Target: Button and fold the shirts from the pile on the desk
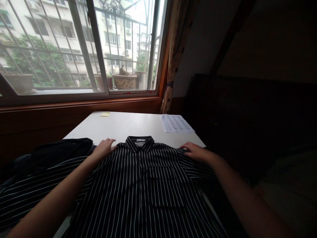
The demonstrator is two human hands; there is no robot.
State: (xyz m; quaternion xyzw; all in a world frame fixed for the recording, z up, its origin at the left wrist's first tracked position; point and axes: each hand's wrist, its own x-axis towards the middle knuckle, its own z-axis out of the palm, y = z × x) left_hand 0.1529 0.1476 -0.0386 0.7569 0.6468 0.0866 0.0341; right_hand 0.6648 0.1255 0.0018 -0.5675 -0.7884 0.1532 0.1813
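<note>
A black shirt with thin white stripes (138,178) lies front up and spread out, its collar (140,143) pointing to the far side and a chest pocket showing. At the shoulder on the left is my left hand (104,148), thumb and fingers apart. My right hand (194,152) rests at the opposite shoulder, fingers loosely spread on the fabric or just above it. One sleeve (37,181) stretches out to the left under my forearm. The other sleeve (198,168) drops over the table's right side, partly behind my right arm.
The white table (131,122) carries a yellow sticky note (105,114) and printed sheets (177,123) at its far end. Dark clothing (64,148) is heaped on the left. Beyond stand a barred window (104,89) and a curtain (169,72). The right side is very dark.
</note>
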